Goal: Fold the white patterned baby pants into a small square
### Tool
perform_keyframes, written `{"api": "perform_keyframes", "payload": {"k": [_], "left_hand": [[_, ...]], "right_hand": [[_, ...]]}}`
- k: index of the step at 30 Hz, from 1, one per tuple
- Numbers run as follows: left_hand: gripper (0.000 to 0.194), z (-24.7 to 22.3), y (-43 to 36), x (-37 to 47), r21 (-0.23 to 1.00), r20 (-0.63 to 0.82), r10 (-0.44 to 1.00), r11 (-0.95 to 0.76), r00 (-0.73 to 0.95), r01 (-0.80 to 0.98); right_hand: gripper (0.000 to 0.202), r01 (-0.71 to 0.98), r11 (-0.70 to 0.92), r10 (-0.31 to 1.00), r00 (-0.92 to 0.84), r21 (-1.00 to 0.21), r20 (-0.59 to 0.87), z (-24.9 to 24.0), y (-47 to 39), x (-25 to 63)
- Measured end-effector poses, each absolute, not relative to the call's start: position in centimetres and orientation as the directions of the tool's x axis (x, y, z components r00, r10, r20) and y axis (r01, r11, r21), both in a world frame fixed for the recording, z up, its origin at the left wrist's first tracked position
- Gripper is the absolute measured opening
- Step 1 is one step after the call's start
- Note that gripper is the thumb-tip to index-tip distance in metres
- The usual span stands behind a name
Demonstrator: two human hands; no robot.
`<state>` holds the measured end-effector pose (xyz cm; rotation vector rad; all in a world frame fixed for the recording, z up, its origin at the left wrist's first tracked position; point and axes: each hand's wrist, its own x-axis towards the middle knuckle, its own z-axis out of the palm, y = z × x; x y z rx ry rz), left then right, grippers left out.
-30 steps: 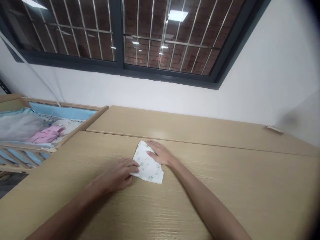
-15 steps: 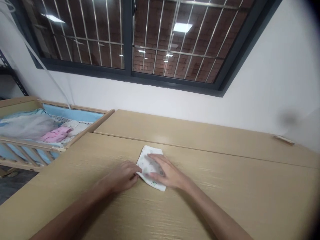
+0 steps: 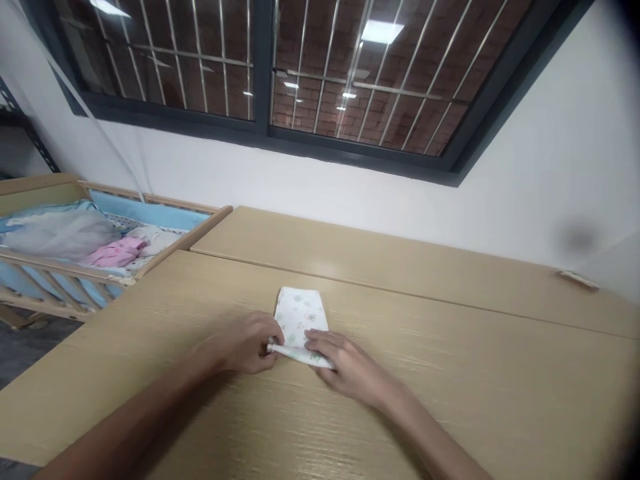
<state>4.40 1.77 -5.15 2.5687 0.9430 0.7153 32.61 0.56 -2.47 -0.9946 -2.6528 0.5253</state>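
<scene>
A small white cloth (image 3: 300, 313) with a faint coloured print lies on the light wooden table (image 3: 240, 427). Its near edge is turned up into a narrow fold. My left hand (image 3: 253, 343) pinches the left end of that fold between thumb and fingers. At the right end, my right hand (image 3: 345, 367) has its fingers on top of the cloth and its thumb below the near edge, closed on it.
A wooden crib (image 3: 183, 250) with blue lining stands at the left, holding a pink cloth (image 3: 117, 252) and white netting (image 3: 63, 233). Behind the table are a white wall and a barred window (image 3: 263, 127). A small strip (image 3: 577, 280) lies at the far right.
My right hand has moved from lying spread over the cloth to gripping its near right edge. The near edge is now folded up. The view has tilted slightly downward.
</scene>
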Motion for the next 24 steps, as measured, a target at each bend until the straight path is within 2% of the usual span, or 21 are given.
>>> {"api": "perform_keyframes", "payload": {"k": [4, 7, 10, 12, 15, 17, 21, 24], "left_hand": [[0.017, -5.2, 1.9, 4.2, 0.451, 0.339, 0.643, -0.752, 0.687, 0.481], [0.007, -5.1, 1.8, 4.4, 0.566, 0.266, 0.757, -0.623, 0.597, 0.539], [0.018, -5.0, 2.0, 5.1, 0.698, 0.228, 0.895, -0.424, 0.382, 0.577], [0.022, -5.1, 2.3, 5.8, 0.795, 0.267, 0.935, -0.35, 0.233, 0.495], [0.048, -5.7, 3.0, 6.7, 0.902, 0.269, 0.952, -0.302, 0.147, 0.309], [0.051, -6.2, 3.5, 6.9, 0.897, 0.277, 0.949, -0.312, 0.152, 0.312], [0.027, -7.2, 4.6, 6.9, 0.735, 0.378, 0.91, -0.408, 0.172, 0.541], [0.025, -8.0, 5.0, 6.8, 0.659, 0.403, 0.903, -0.398, 0.147, 0.638]], "right_hand": [[0.031, 0.555, 0.625, 0.673, -0.739, -0.548, 0.019, 0.1, 0.6, 32.5], [0.026, 0.553, 0.516, 0.714, -0.699, -0.654, -0.028, 1.4, 1.2, 32.6], [0.028, 0.532, 0.432, 0.796, -0.605, -0.729, 0.03, 1.0, 2.4, 32.5], [0.029, 0.525, 0.411, 0.85, -0.517, -0.745, 0.105, 0.0, 3.4, 32.4], [0.03, 0.533, 0.385, 0.908, -0.364, -0.754, 0.206, -2.1, 5.1, 32.0], [0.031, 0.544, 0.367, 0.927, -0.28, -0.754, 0.249, -3.3, 6.2, 31.7], [0.03, 0.578, 0.338, 0.941, -0.186, -0.743, 0.284, -5.3, 7.8, 31.2], [0.029, 0.583, 0.332, 0.94, -0.138, -0.741, 0.312, -6.4, 8.2, 30.9]]}}
